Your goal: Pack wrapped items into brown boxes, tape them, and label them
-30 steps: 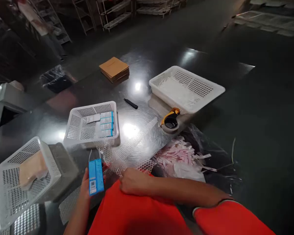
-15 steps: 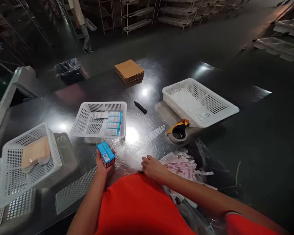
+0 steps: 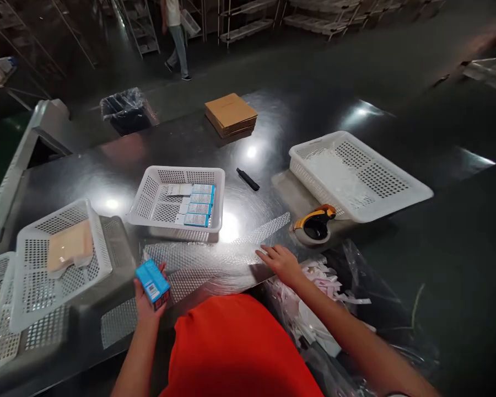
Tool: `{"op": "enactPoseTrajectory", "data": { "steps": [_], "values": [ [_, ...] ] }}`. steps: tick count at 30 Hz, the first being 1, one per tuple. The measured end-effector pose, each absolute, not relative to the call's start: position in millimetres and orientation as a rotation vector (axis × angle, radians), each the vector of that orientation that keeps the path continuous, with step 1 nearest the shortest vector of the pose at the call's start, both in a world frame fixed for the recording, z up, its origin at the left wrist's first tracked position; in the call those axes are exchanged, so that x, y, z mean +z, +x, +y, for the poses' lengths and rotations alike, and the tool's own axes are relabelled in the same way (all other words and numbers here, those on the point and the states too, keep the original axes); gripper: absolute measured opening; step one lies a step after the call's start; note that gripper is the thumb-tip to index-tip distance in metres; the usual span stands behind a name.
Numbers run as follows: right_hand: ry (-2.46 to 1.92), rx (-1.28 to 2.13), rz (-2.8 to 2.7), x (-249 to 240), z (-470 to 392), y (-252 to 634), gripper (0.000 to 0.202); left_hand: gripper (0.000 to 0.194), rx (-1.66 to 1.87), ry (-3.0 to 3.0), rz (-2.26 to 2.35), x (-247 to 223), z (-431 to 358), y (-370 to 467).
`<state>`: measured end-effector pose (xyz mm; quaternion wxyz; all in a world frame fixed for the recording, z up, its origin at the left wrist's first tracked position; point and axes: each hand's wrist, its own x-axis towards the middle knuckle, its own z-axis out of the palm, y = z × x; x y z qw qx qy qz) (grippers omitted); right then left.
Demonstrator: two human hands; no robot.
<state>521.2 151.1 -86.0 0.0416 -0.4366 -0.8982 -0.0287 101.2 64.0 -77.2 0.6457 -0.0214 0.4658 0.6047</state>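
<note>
My left hand [image 3: 146, 300] grips a small blue box [image 3: 152, 283] near the table's front edge, tilted, label up. My right hand [image 3: 281, 263] rests open with fingers spread on a sheet of clear bubble wrap [image 3: 206, 262] lying on the steel table [image 3: 119, 165]. Behind the wrap stands a white basket [image 3: 152, 194] holding several blue boxes [image 3: 197, 205] laid in a row. A yellow and black tape dispenser [image 3: 316, 223] sits just right of my right hand.
A white basket [image 3: 33, 259] with a tan pad stands at the left, a shallow white tray [image 3: 392, 193] at the right. A black marker [image 3: 248, 179] and flat cardboard stack [image 3: 230, 113] lie further back. Pink paper scraps in a plastic bag [image 3: 326, 281] hang at the front. A person [image 3: 176, 33] walks behind.
My right hand has gone forward from my lap onto the bubble wrap. My left hand with the blue box has shifted left and tilted it. The view rose.
</note>
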Motion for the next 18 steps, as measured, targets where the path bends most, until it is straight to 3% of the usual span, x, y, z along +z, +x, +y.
{"op": "enactPoseTrajectory", "data": {
  "steps": [3, 6, 13, 18],
  "values": [
    [-1.278, -0.022, -2.768, -107.7, 166.4, 497.2, 0.029, 0.068, 1.520, -0.109, 1.316, -94.3, 4.7, 65.0],
    [-1.185, 0.011, -2.795, -117.7, 184.7, 471.4, 0.029, 0.063, 1.598, -0.215, 1.406, -112.3, -33.9, 46.9],
    [-1.198, -0.069, -2.708, -108.9, 224.3, 454.7, 0.039, 0.045, 1.701, -0.351, 1.223, -141.7, -65.4, 53.9],
    [-1.515, -0.112, -2.474, -123.2, 236.2, 487.8, 0.027, 0.037, 1.710, -0.321, 1.033, -163.5, -69.1, 58.3]
  ]
}}
